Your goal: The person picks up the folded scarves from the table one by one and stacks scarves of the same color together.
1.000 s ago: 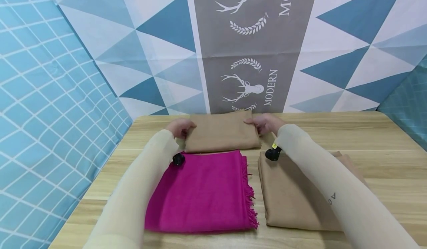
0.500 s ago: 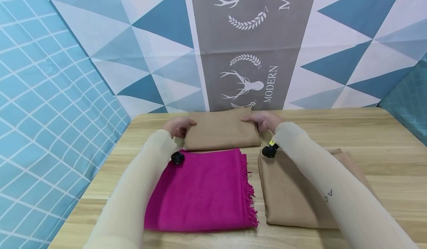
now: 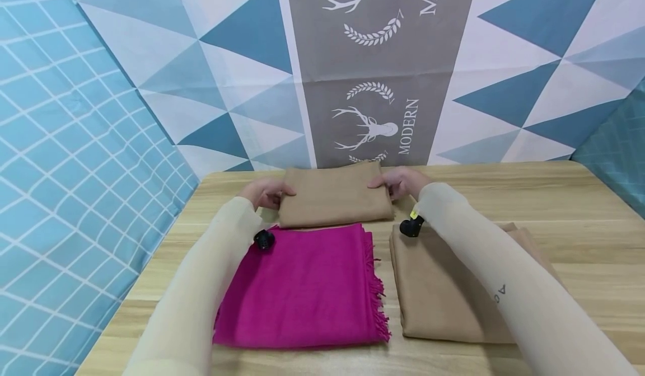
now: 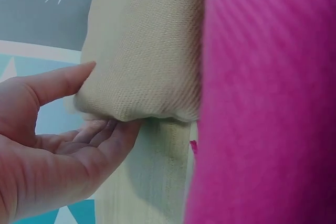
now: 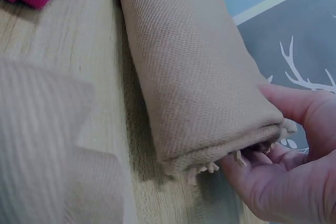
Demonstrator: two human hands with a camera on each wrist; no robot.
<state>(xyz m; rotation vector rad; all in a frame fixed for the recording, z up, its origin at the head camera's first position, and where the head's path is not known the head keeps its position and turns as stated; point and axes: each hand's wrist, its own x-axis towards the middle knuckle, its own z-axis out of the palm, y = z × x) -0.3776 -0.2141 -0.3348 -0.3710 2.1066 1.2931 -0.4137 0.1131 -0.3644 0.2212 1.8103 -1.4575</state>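
At the back of the table lies a folded beige scarf (image 3: 335, 197), with my hands at its two ends. My left hand (image 3: 266, 191) grips the left end. In the left wrist view its thumb (image 4: 79, 77) is against the upper edge and the fingers reach underneath. The right hand (image 3: 400, 183) holds the other end, thumb above and fingers curled below, by a short fringe (image 5: 202, 170). In front of this scarf lies a folded magenta scarf (image 3: 307, 286) with fringe along its right side. A second folded beige scarf (image 3: 443, 292) is to the right, partly hidden by my right sleeve.
The wooden table (image 3: 579, 208) ends at the back against a patterned wall covering (image 3: 242, 57). A blue checked cloth (image 3: 75, 169) hangs along the left side. The magenta scarf's back edge is close to the front of the held scarf.
The head view has tilted slightly. Both hands stay at the ends of the back beige scarf, with small shifts of the fingers and the left wrist. The scarves stay in place.
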